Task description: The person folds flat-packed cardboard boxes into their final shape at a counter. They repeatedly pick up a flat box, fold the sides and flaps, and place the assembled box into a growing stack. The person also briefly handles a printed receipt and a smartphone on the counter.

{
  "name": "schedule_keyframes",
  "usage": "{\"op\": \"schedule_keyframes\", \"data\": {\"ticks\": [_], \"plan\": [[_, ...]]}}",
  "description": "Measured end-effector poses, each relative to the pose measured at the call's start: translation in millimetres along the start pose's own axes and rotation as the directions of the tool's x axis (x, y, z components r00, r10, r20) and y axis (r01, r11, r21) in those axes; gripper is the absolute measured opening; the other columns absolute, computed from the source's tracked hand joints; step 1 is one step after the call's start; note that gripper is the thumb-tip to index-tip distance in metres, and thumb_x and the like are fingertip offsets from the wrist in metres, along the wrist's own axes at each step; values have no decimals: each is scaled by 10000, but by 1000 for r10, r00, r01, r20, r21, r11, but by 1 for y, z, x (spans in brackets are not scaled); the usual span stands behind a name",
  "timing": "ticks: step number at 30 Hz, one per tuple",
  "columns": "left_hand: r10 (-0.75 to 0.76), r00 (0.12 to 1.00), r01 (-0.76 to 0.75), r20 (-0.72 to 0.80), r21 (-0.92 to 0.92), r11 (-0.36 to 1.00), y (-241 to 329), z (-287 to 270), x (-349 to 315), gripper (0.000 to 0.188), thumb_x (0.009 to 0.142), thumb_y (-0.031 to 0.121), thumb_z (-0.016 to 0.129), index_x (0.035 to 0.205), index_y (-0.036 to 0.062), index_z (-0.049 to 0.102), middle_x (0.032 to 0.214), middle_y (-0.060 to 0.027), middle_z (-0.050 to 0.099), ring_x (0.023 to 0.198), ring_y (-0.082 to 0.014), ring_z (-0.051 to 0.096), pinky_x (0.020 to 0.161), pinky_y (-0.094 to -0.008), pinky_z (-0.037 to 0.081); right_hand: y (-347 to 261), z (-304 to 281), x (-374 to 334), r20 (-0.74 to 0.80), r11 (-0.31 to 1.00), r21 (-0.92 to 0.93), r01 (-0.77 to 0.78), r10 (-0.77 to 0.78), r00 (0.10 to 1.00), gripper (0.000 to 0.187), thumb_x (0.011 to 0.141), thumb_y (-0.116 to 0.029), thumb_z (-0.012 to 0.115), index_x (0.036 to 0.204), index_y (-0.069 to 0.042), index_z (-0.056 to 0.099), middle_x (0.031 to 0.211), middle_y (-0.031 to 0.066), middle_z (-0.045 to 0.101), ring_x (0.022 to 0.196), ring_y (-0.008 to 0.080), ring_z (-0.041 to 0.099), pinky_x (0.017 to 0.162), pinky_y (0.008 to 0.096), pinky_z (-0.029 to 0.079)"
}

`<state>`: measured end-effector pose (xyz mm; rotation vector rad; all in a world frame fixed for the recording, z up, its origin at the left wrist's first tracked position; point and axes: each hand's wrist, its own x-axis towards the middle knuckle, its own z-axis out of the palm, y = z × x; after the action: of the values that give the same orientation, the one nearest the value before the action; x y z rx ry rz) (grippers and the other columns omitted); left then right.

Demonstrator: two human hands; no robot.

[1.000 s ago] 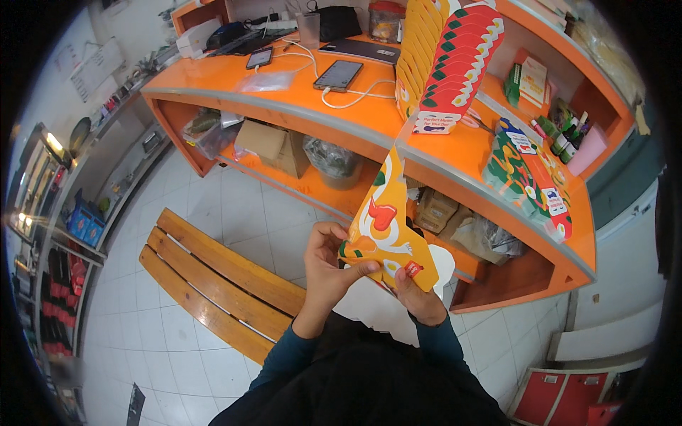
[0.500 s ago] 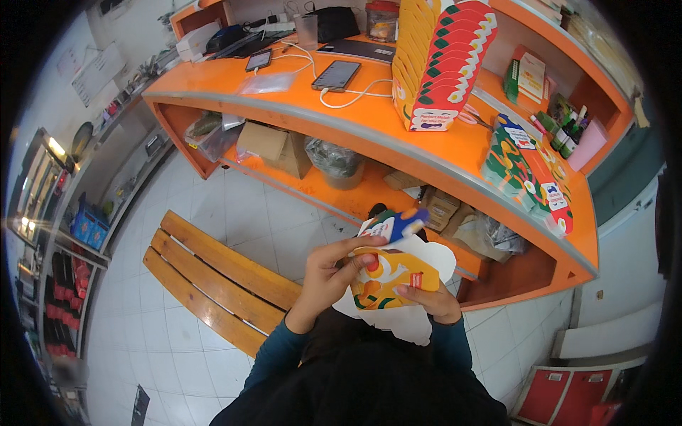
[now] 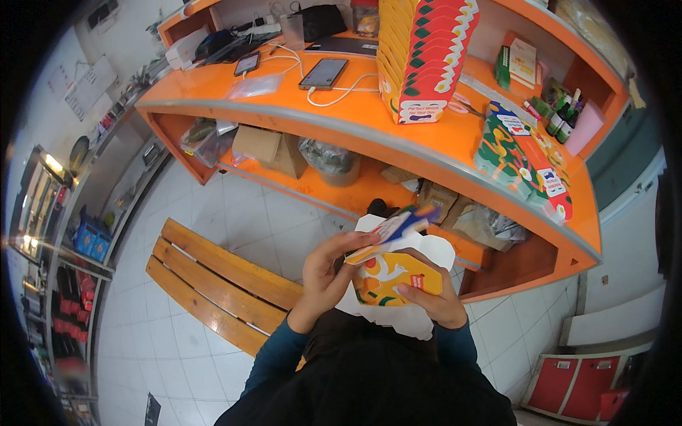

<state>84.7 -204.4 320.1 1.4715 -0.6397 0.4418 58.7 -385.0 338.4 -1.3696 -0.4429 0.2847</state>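
Note:
Over my lap I hold a paper food box (image 3: 387, 282), part folded, with a yellow printed face and white scalloped flaps sticking out around it. My left hand (image 3: 325, 275) is closed on its blue-and-white printed panel (image 3: 398, 226), which is bent up at the far side and blurred by motion. My right hand (image 3: 439, 299) grips the right edge of the yellow face, thumb on top, its other fingers hidden beneath. On the orange counter ahead stands a tall nested stack of red and yellow folded boxes (image 3: 430, 64). Flat printed box blanks (image 3: 522, 160) lie to its right.
A phone (image 3: 328, 73) with a white cable and a smaller phone (image 3: 247, 63) lie on the counter (image 3: 284, 113). Pink-handled scissors (image 3: 465, 105) rest beside the stack. A wooden bench (image 3: 213, 280) is at my left. Cardboard boxes (image 3: 266, 149) and a lined bucket (image 3: 334, 162) fill the lower shelf.
My left hand has bent the blue panel, lifting it away from the yellow face. My right hand keeps its grip on the box. The view has shifted slightly.

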Motion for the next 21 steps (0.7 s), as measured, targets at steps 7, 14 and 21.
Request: {"op": "schedule_keyframes", "data": {"ticks": [7,14,21], "plan": [[294,903,-410,314,425,807,20,-20,17,267,647,-30,597,888,75,549,962,-104,594,743,-180,593,534,-242,425,6,-12,-8,-50,979,197,-55,66,997,407,737,-108,619,1083,12,442,1012,86,531,900,150,513,775,254,423],[430,789,-602,439,408,687,22,-17,23,142,665,63,592,806,80,592,1005,-78,581,798,-184,598,515,-221,423,0,-7,-11,-116,942,332,-46,89,989,516,648,20,634,1112,-3,409,1049,105,516,969,193,508,814,287,417],[277,859,-468,431,441,766,30,-4,10,197,713,85,573,909,66,569,1049,-86,561,951,-214,545,742,-243,412,-15,-10,-12,-90,974,223,-26,47,995,433,704,-60,619,1087,25,435,1054,107,509,960,172,498,810,263,395]]}}
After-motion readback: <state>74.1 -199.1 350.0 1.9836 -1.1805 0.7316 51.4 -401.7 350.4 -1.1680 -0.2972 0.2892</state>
